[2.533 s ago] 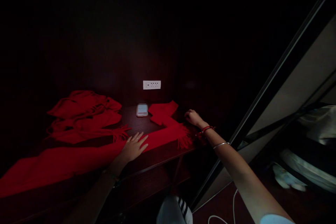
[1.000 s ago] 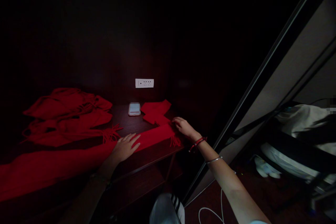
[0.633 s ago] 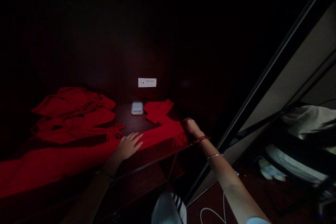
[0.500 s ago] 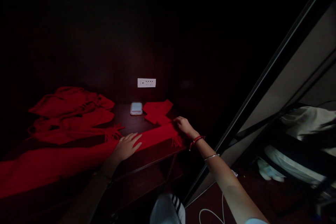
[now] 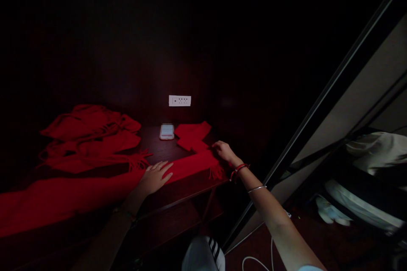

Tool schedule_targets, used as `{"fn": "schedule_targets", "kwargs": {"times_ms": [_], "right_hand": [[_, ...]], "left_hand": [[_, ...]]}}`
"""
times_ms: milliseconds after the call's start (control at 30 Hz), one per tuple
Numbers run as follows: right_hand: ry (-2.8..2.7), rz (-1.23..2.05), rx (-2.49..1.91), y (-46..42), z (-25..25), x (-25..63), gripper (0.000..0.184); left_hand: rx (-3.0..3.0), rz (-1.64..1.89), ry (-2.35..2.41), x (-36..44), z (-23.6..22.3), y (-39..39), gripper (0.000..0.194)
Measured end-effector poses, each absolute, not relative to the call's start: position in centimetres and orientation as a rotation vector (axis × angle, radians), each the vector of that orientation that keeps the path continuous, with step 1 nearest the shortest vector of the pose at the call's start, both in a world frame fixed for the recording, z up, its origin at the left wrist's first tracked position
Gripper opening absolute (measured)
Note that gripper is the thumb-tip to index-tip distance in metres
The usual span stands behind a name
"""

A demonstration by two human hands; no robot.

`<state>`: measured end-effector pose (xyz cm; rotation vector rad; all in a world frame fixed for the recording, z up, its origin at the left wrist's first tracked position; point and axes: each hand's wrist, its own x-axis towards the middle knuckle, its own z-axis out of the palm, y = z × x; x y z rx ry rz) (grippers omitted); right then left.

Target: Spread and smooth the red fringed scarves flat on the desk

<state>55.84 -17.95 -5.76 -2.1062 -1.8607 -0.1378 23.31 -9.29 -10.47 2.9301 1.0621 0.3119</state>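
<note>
A long red scarf (image 5: 187, 168) with fringed ends lies stretched along the front of a dark wooden desk (image 5: 165, 151). My left hand (image 5: 155, 176) rests flat on its middle, fingers spread. At the scarf's right end, my right hand (image 5: 222, 150) has its fingers curled and pressed together at the far edge, gripping the cloth. Behind that end lies a smaller folded red cloth (image 5: 193, 132). A heap of crumpled red scarves (image 5: 92, 129) sits at the back left.
A phone (image 5: 167, 131) with a lit screen stands near the wall below a white socket panel (image 5: 179, 100). Under the desk top is a shelf (image 5: 168, 222). To the right are a metal-edged panel (image 5: 330, 80), a white cable (image 5: 256, 258) on the floor and pale cloth (image 5: 378, 148).
The view has shifted slightly, so everything sits a little further right. Both hands keep their places on the scarf, which shows no clear change.
</note>
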Motion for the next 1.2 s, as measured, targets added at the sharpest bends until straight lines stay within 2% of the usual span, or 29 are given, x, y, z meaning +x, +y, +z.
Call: {"fn": "schedule_targets", "kwargs": {"times_ms": [133,333,467,567,800,933,1033,1200], "right_hand": [[-1.946,-0.009,-2.097,-17.9,-7.0,55.1,0.029],[-1.692,-0.127,-2.320,-20.1,-7.1,57.5,0.030],[-1.665,-0.282,-2.179,-21.4,-7.2,55.3,0.031],[-1.787,-0.211,-2.085,-22.0,-8.3,53.3,0.031],[-1.440,-0.277,-2.481,-23.6,-9.3,55.9,0.034],[-1.498,-0.344,-2.300,-22.8,-7.7,55.7,0.034],[-1.709,-0.235,-2.103,-20.4,-6.7,53.8,0.036],[-1.734,-0.075,-2.281,-17.8,-6.8,53.6,0.031]], "left_hand": [[2.928,0.304,1.050,23.3,-10.5,-9.3,0.047],[2.930,0.312,1.064,23.4,-10.2,-9.5,0.048],[2.930,0.311,1.050,23.4,-10.5,-9.2,0.048],[2.930,0.327,1.043,23.3,-10.6,-9.1,0.048],[2.931,0.332,1.058,23.4,-10.6,-9.2,0.048],[2.924,0.331,1.058,23.4,-10.6,-9.1,0.048],[2.924,0.329,1.060,23.4,-10.6,-9.0,0.048],[2.931,0.308,1.066,23.3,-10.5,-9.2,0.048]]}}
